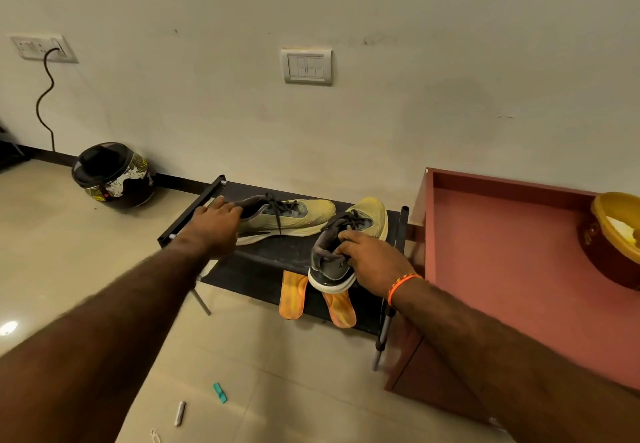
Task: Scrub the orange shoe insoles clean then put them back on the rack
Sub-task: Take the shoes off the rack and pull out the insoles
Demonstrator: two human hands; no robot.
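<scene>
Two orange insoles lie side by side at the front edge of the black shoe rack: the left insole in full view, the right insole partly under a shoe heel. My right hand grips the heel collar of the right yellow-grey sneaker, which is tilted with its heel raised over the insoles. My left hand rests on the heel of the left sneaker, which lies on its side on the rack; whether its fingers curl round it is hidden.
A helmet sits on the floor left of the rack. A pink cabinet stands to the right with a yellow-rimmed bowl on top. A small teal item and a white item lie on the tiled floor.
</scene>
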